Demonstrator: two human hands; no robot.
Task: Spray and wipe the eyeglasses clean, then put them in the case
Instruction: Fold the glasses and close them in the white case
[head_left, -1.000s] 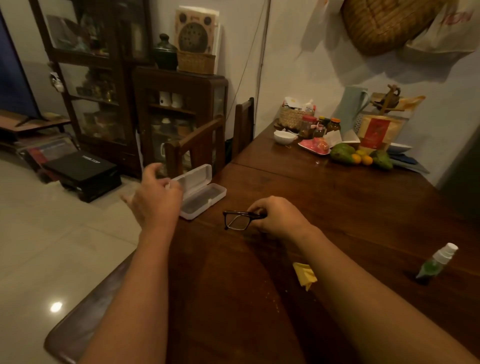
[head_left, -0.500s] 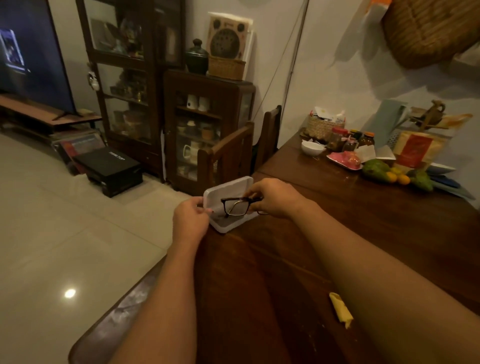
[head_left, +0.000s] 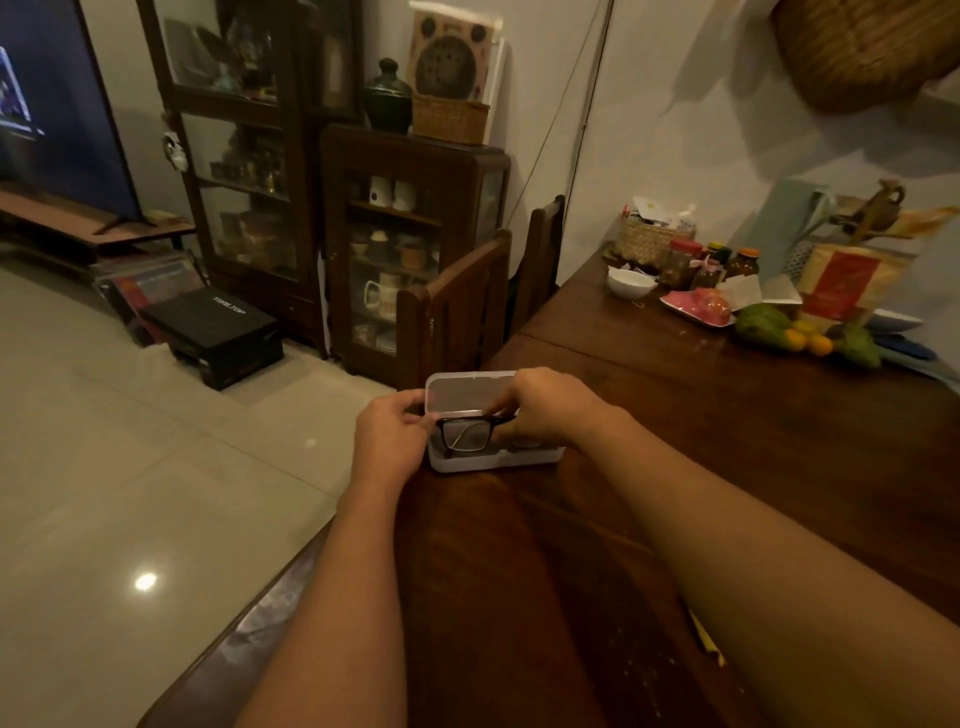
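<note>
1. At the near left edge of the dark wooden table (head_left: 675, 415), just in front of a wooden chair (head_left: 457, 306), I see the case (head_left: 498, 458). It is a pale plastic box with its lid standing upright behind the shallow base.
2. The eyeglasses (head_left: 467, 434) have a thick black rectangular frame and clear lenses. They are folded and tilted on edge in the base, with the top bar level with the hinge line. Only the left lens shows fully, the other being behind fingers.
3. My left hand (head_left: 392, 436) comes in from the floor side with its fingers curled round the case's left end. The thumb tip is right against the corner of the frame.
4. My right hand (head_left: 545, 410) reaches over the open base, knuckles up, and pinches the frame near its middle and right side — fingertips pointing down into the case.
5. Both forearms stretch out from the bottom of the view and converge on the case. A yellow scrap (head_left: 706, 642) peeks out on the table beneath the right forearm — I cannot tell what it is.
</note>
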